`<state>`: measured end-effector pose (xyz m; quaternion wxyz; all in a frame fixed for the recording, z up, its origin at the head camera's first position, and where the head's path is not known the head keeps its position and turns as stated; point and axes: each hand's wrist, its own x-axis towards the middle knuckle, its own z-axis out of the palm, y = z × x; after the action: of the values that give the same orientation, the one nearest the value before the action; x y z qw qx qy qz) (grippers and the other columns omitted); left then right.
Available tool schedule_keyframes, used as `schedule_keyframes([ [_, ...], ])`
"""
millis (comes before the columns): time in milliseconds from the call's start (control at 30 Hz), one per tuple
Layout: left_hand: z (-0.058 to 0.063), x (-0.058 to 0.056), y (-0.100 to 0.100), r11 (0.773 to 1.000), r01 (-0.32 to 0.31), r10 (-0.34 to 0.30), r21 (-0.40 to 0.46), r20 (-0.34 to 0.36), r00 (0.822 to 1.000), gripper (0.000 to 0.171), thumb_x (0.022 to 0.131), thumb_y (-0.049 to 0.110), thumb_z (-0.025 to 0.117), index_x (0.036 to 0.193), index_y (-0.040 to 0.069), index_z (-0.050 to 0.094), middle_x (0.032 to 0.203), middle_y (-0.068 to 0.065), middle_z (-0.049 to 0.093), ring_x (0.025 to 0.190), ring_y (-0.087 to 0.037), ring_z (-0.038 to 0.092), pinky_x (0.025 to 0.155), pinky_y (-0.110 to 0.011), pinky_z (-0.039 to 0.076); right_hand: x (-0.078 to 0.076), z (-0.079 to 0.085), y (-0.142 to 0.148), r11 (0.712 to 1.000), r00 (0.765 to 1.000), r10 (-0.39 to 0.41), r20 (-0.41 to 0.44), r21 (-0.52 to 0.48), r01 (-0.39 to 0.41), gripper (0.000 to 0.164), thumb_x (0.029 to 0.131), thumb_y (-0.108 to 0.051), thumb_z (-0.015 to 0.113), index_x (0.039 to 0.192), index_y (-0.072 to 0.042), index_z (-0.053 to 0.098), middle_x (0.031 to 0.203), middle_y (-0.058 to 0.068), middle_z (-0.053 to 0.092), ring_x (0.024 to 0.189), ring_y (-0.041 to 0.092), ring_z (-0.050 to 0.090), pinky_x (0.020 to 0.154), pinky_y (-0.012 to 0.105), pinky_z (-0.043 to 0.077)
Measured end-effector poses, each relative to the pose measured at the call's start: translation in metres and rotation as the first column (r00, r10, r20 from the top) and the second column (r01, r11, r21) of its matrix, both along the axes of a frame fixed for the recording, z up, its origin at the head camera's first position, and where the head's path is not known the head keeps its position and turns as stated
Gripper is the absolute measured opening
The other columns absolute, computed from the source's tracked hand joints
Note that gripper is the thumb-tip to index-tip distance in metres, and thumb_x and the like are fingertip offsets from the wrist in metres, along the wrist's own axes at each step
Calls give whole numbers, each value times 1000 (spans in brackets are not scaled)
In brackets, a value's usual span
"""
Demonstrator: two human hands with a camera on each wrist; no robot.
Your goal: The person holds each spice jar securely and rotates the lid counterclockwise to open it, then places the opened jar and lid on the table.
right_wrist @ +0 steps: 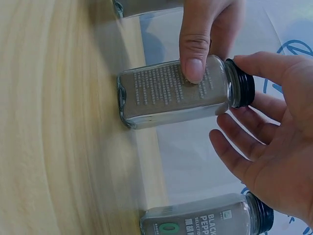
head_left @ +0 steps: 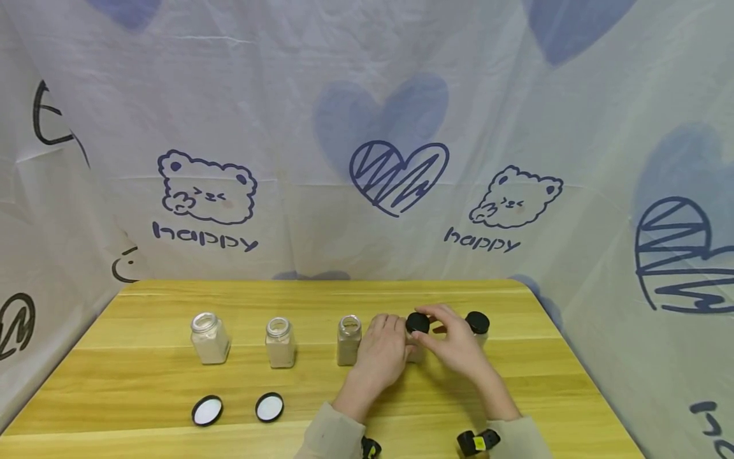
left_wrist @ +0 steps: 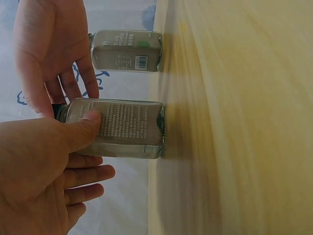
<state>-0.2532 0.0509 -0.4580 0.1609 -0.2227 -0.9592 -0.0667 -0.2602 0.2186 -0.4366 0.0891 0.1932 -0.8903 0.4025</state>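
My left hand (head_left: 378,354) holds a square glass spice jar (left_wrist: 129,128) filled with grey-brown powder, its thumb pressed on the side printed with small white text. The jar stands upright on the wooden table. My right hand (head_left: 459,347) pinches the jar's black lid (right_wrist: 242,83) between thumb and fingertips. The lid sits on the jar's neck. Just right of this hand stands another jar, labelled black pepper (left_wrist: 127,50), with a black lid (head_left: 477,322) on it. Close to the left hand's other side is a lidless jar (head_left: 348,349) of brownish powder.
Two more lidless jars, one with pale powder (head_left: 211,344) and one with beige powder (head_left: 281,350), stand to the left in the same row. Two black-rimmed lids (head_left: 207,410) lie white side up in front of them. A printed cloth (head_left: 287,127) hangs behind the table.
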Motion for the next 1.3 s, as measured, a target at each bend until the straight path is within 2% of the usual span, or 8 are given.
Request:
schedule_keyframes([
  [167,0,-1,0,1000,-6,6,-6,-3,1000,51,88,47,62,117,5,58,110,-6,59,110,-23,50,104,-35,38,0,2,1,999,1000,25,-12,22,-25,44,85,-15,71,128,-15,59,127,5,57,111,24,56,85,45,53],
  [333,0,0,0,1000,-6,6,-4,5,1000,52,89,47,61,119,5,57,112,-6,59,112,-23,49,105,-35,37,0,2,2,999,999,32,-5,32,-32,45,86,-17,70,130,-18,58,131,4,56,118,25,53,87,46,52],
  [567,1,1,0,1000,-3,3,-9,-3,1000,50,89,46,61,117,5,58,110,-5,59,110,-23,49,104,-34,38,0,0,3,1000,1000,0,-3,-6,0,50,84,-27,73,129,-13,57,128,3,57,112,26,54,87,44,52],
  [767,1,1,0,1000,-2,2,15,10,1000,51,89,46,61,118,5,57,111,-6,59,111,-23,49,105,-35,37,-2,-3,4,999,999,-40,11,-21,40,49,82,-33,75,124,-14,60,120,0,59,106,22,56,84,41,51],
  [933,-1,0,0,1000,0,0,20,12,1000,50,88,45,62,117,5,57,110,-5,59,110,-23,49,105,-35,38,-1,-2,3,999,999,-47,20,-15,48,47,81,-33,75,123,-16,61,117,-2,59,104,17,56,83,39,52],
  [1300,-1,0,0,1000,-5,5,3,23,1000,49,89,44,62,119,5,57,113,-6,59,112,-23,49,106,-35,37,-1,-1,1,1000,1000,3,1,29,-3,47,84,-23,73,129,-18,59,126,3,58,111,21,56,85,43,53],
])
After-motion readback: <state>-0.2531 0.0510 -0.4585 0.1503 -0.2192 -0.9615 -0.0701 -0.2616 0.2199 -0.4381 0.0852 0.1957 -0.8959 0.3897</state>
